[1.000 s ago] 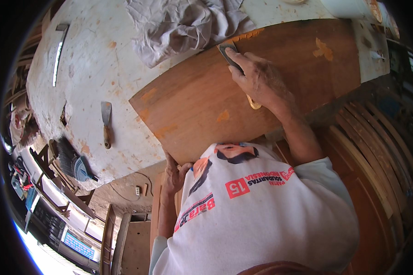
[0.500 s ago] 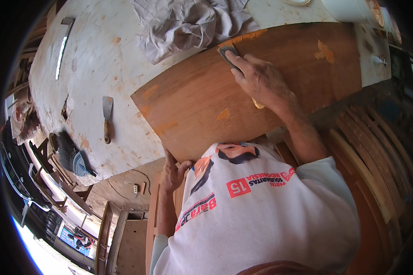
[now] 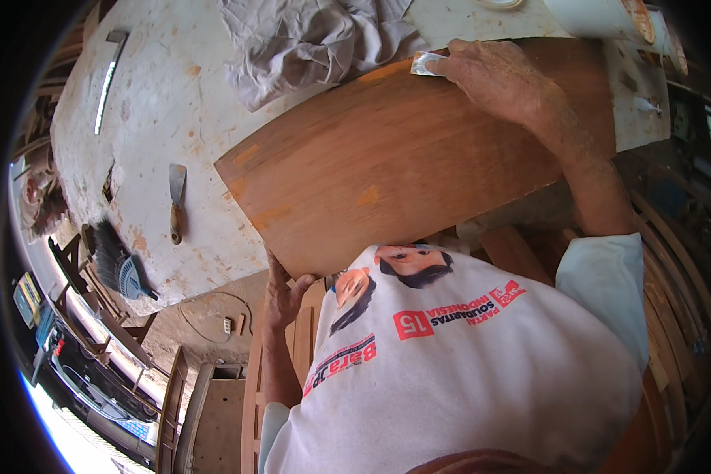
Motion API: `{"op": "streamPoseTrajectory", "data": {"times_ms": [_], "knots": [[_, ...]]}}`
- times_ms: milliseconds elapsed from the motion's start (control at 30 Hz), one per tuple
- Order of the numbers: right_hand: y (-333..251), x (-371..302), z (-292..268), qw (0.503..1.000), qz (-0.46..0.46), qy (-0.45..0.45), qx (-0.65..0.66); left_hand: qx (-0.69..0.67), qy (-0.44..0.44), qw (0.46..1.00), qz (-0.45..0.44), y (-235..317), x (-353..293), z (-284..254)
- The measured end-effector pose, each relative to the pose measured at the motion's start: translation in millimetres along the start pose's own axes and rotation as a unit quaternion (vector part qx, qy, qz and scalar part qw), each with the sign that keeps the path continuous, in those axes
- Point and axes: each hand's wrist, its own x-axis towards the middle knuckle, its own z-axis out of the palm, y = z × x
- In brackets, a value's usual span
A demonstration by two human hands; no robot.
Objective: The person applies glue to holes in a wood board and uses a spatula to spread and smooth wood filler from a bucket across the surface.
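Note:
A curved brown wooden panel (image 3: 324,174) lies on the worktable, with an orange putty patch (image 3: 369,194) near its middle and other smears toward its left end and far edge. Over the far edge, my right hand (image 3: 502,79) grips a putty knife (image 3: 429,64), whose shiny blade points left; the handle is hidden in the palm. My left hand (image 3: 284,294) holds the panel's near left corner, its thumb by the near edge and its fingers by the left edge. A second putty knife (image 3: 177,204) with a wooden handle lies left of the panel.
A crumpled pale cloth (image 3: 308,47) touches or nearly touches the far edge. White buckets (image 3: 596,17) lie at the far right. On the stained white tabletop (image 3: 154,103) rest a metal square (image 3: 109,83) and a brush (image 3: 118,261). Curved wooden pieces (image 3: 675,276) stand at right.
My right hand has moved rightward and farther away along the far edge, and the blade has turned to show a shiny face. My left hand stays at the corner.

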Motion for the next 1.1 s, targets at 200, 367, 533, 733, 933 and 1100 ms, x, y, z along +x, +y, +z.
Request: {"op": "streamPoseTrajectory", "data": {"times_ms": [200, 367, 533, 733, 933, 1100], "knots": [[26, -11, -4, 0.999, 0.032, 0.011, -0.017, -0.020, -0.010, 1.000, -0.002, 4, 4, -3], [-26, 2, 6, 0.999, -0.025, 0.022, 0.037, 0.044, -0.005, 0.999, 0.016, -1, 7, -2], [-6, -30, 7, 0.985, 0.165, -0.021, 0.036, -0.011, -0.030, 0.999, 0.013, 10, 6, -3], [-28, -133, 55, 0.896, 0.304, 0.214, 0.242, -0.095, -0.038, 0.994, 0.029, 9, 9, 5], [-76, -208, 79, 0.770, 0.442, 0.222, 0.403, -0.032, -0.011, 0.998, 0.053, -1, 6, 6], [-60, -249, 94, 0.719, 0.460, 0.313, 0.417, -0.024, -0.011, 0.998, 0.060, -1, 8, 8]]}}
